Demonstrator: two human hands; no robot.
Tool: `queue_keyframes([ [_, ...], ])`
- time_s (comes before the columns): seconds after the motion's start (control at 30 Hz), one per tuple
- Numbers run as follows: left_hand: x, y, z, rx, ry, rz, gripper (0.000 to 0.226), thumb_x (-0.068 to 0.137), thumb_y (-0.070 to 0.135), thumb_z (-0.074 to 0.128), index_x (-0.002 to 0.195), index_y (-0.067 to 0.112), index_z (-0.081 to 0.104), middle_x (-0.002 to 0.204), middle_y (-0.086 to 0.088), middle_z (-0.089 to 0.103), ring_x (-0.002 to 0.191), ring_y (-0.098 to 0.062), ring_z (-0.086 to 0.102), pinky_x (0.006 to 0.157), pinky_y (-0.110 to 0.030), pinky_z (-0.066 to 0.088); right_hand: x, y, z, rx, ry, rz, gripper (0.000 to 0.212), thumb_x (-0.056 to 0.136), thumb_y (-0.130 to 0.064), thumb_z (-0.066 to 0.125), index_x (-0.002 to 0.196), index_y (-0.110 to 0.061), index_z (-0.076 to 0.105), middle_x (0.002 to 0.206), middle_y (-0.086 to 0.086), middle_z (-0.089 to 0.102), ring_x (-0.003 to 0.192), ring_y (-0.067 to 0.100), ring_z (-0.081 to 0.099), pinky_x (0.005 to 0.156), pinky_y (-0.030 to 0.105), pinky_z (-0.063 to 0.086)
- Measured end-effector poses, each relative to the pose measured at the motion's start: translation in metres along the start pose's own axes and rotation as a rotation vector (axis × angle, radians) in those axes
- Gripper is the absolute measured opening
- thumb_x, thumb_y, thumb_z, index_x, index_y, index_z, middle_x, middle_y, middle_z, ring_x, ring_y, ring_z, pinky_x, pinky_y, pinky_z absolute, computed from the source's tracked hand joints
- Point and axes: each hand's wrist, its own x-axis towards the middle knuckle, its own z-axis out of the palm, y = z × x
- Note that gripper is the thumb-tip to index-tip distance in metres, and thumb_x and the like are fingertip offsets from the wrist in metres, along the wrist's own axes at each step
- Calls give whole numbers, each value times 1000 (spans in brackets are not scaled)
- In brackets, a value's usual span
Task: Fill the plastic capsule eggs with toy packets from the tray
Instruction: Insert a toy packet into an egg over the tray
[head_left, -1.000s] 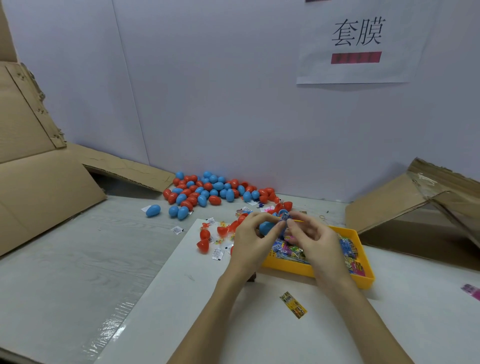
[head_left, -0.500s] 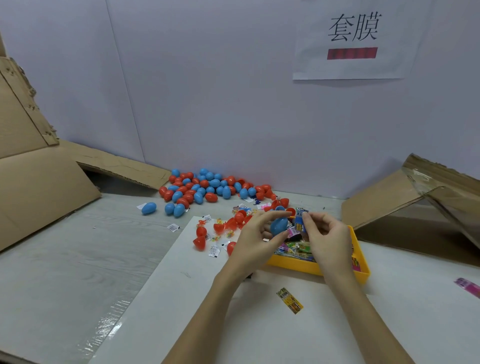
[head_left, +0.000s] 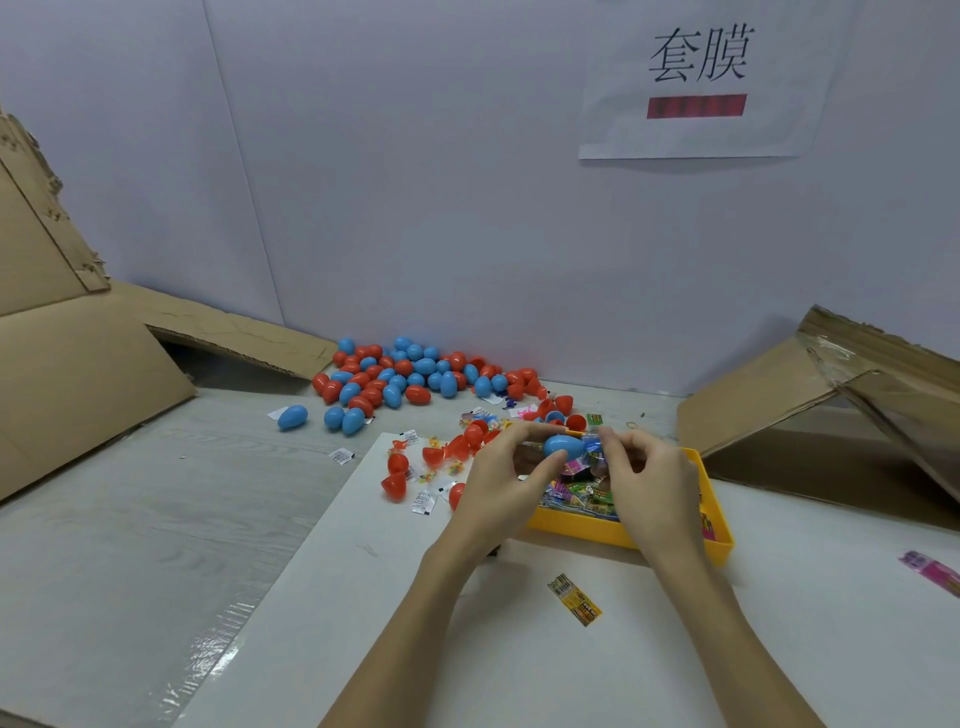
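Left hand (head_left: 498, 483) pinches a blue plastic capsule egg half (head_left: 563, 447), thumb under, fingers over, held above the far-left corner of the yellow plastic tray (head_left: 587, 527). Right hand (head_left: 649, 483) pinches a small clear crinkly toy packet (head_left: 592, 447) right at the egg's open end. Likely step: stuffing the packet in. Do it well: keep the egg mouth facing the right hand, fold the packet small, push with a fingertip, no film left over the rim. Room: loose red plastic egg halves (head_left: 431, 462) just left on the bench (head_left: 156, 519); tray wall directly below; cardboard flaps well apart on both sides. Striped yellow packet (head_left: 574, 598) lies nearer.
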Motion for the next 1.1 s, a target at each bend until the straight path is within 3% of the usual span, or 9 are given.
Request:
queue_keyframes([
  [0.17, 1, -2, 1, 42, 21, 10, 29, 96, 23, 71, 124, 23, 66, 111, 10, 70, 96, -4, 69, 82, -18, 57, -2, -1, 0, -7, -4, -24, 29, 103, -34, 59, 91, -16, 78, 67, -13, 67, 60, 1, 66, 48, 9, 44],
  [0.3, 1, -3, 1, 51, 41, -3, 26, 95, 26, 71, 120, 29, 65, 109, 12, 69, 96, -7, 69, 82, -19, 58, -1, -2, 0, 10, 12, -17, 28, 104, -32, 58, 90, -16, 77, 69, -12, 68, 64, -1, 67, 48, 10, 47],
  [0.43, 2, -3, 0, 64, 32, -2, 27, 96, 25, 71, 122, 27, 66, 109, 13, 69, 96, -6, 68, 83, -20, 58, -2, -2, -1, 38, 1, -23, 27, 104, -31, 58, 87, -19, 74, 69, -12, 68, 70, -14, 65, 49, 5, 46],
  [0.67, 1, -3, 1, 46, 36, -26, 26, 97, 28, 69, 122, 27, 66, 110, 8, 71, 96, -10, 70, 85, -27, 61, -1, 0, 0, 46, 15, -23, 27, 105, -31, 57, 85, -20, 72, 67, -14, 66, 69, -15, 64, 50, 6, 47],
  [0.83, 1, -2, 0, 61, 31, -18, 29, 96, 26, 70, 125, 22, 68, 111, 7, 71, 96, -10, 70, 84, -24, 60, -1, 3, 2, 19, -27, -26, 31, 104, -37, 56, 89, -18, 76, 69, -9, 71, 61, 2, 69, 48, 11, 47],
  [1.03, 1, -1, 0, 81, 35, -3, 31, 94, 23, 73, 125, 21, 69, 112, 9, 70, 96, -3, 69, 81, -19, 59, -4, -5, 3, 130, -131, 27, 40, 96, -59, 48, 87, -28, 72, 71, -10, 72, 69, 1, 68, 52, 14, 50],
  [1.1, 2, -1, -1, 76, 44, -5, 32, 94, 21, 74, 125, 24, 69, 112, 11, 69, 97, -1, 68, 82, -17, 58, -4, -6, 3, 190, -166, 48, 38, 93, -60, 52, 93, -28, 73, 79, -9, 74, 73, 7, 71, 61, 23, 59],
])
